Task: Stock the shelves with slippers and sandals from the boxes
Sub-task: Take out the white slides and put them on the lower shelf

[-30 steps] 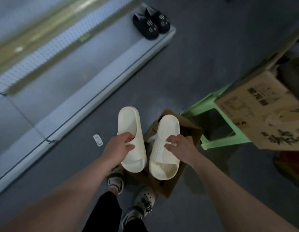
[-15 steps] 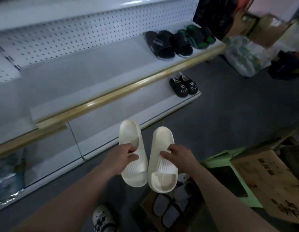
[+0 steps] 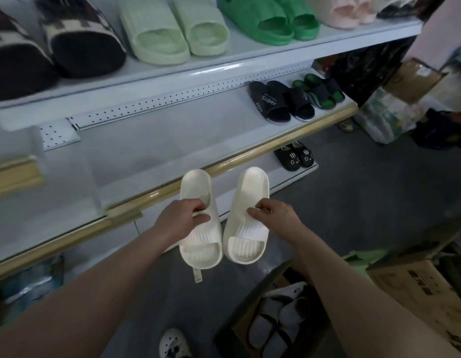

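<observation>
Dim shop aisle, grey floor; nearest, an open box is sitting by the feet, carrying grey slippers with dark straps; above it the left hand is pinching the left white slipper by its strap and the right hand the right white slipper, each grip clamped; the pair is hanging side by side, likely for placing together; beyond, the middle shelf is lying mostly bare, black slippers at its far end.

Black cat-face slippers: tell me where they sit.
Head view, right of centre: the black cat-face slippers sit on the bottom shelf, beyond the white slides.
</observation>
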`<move>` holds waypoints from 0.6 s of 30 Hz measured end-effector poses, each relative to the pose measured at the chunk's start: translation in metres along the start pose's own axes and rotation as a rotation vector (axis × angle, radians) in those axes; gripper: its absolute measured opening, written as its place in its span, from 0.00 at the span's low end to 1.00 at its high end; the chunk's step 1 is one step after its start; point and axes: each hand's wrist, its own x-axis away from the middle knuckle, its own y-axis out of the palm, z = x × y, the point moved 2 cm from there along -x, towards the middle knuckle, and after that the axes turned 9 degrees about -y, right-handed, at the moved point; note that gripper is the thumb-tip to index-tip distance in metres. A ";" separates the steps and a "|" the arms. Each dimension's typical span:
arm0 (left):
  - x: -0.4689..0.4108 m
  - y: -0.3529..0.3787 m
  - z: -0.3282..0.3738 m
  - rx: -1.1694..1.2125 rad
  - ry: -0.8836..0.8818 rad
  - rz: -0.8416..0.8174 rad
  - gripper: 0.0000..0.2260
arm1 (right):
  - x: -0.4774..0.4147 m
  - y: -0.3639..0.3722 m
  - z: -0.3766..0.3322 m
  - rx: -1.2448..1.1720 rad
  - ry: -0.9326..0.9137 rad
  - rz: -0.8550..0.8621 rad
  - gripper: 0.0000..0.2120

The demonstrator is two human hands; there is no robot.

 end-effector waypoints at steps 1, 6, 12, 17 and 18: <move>-0.002 -0.005 -0.004 0.003 -0.001 0.001 0.10 | -0.004 0.001 -0.007 -0.007 -0.003 0.001 0.12; -0.005 -0.028 -0.019 0.004 -0.043 0.006 0.11 | -0.026 0.010 -0.035 0.026 -0.019 -0.025 0.15; -0.020 -0.042 -0.032 -0.014 -0.118 0.000 0.13 | -0.059 0.009 -0.063 0.006 -0.048 -0.082 0.26; -0.048 -0.049 -0.016 0.019 -0.128 0.047 0.14 | -0.093 -0.012 -0.063 -0.024 -0.087 -0.032 0.27; -0.056 -0.050 -0.011 0.025 -0.129 0.059 0.14 | -0.101 -0.018 -0.061 -0.043 -0.086 -0.029 0.27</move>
